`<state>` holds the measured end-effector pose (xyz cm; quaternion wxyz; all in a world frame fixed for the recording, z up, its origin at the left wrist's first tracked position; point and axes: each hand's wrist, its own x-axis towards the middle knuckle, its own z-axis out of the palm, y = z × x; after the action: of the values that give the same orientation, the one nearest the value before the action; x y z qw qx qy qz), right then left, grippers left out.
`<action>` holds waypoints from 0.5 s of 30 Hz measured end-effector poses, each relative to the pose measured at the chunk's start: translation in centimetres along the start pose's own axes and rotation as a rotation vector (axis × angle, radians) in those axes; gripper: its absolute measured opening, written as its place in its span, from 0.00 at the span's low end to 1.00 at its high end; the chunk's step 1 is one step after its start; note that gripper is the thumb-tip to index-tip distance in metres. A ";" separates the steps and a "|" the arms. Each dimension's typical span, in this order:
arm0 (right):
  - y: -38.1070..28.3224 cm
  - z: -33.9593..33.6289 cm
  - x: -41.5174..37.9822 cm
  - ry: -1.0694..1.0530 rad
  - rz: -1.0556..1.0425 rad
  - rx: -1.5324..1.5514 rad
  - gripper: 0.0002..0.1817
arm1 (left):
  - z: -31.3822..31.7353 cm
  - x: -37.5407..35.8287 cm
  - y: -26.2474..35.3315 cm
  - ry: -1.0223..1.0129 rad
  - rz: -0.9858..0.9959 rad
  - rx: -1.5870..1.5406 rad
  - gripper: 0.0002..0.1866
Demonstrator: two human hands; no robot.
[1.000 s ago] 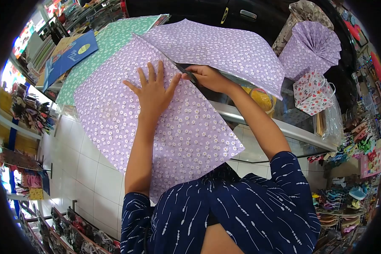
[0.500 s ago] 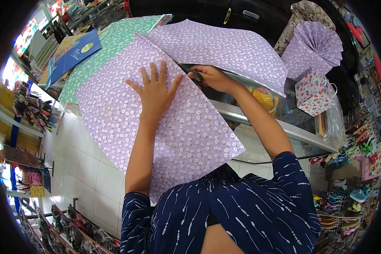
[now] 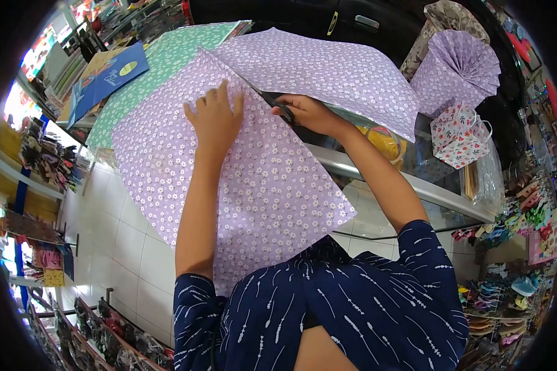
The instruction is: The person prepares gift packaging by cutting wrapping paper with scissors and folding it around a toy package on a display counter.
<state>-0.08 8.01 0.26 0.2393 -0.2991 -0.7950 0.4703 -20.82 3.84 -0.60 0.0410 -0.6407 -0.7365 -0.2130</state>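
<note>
A large sheet of purple wrapping paper (image 3: 272, 179) with white flowers lies over the glass counter and hangs toward my body. A long cut splits it from a second purple piece (image 3: 328, 65) behind. My right hand (image 3: 309, 114) grips black scissors (image 3: 283, 110), their blades at the cut between the two pieces. Over the front sheet, my left hand (image 3: 216, 120) has its fingers apart and slightly bent, holding nothing. Under the purple paper, to the left, is a green flowered sheet (image 3: 173, 52).
A blue card or booklet (image 3: 114, 74) lies on the green sheet. On the right stand a pleated purple paper wrap (image 3: 455, 74) and a small flowered face mask (image 3: 458, 136). A metal-edged glass counter (image 3: 408, 182) runs below; racks of goods (image 3: 513, 290) line the right.
My left hand has lifted its fingers from a flat spread into a looser bend and shifted slightly left. The scissors have turned a little in my right hand, which stays at the cut.
</note>
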 end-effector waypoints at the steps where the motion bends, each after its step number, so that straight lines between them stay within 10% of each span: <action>1: -0.2 0.0 -0.1 0.006 0.011 -0.013 0.19 | 1.2 0.9 -1.1 0.108 0.019 0.007 0.35; 15: -0.2 -0.3 1.9 -0.046 0.080 -0.025 0.23 | 2.7 -0.5 -0.9 0.158 -0.007 0.150 0.41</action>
<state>-1.22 9.45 0.75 0.1984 -0.3228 -0.7935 0.4763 -21.00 4.28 -3.49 0.1458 -0.6145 -0.7471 -0.2073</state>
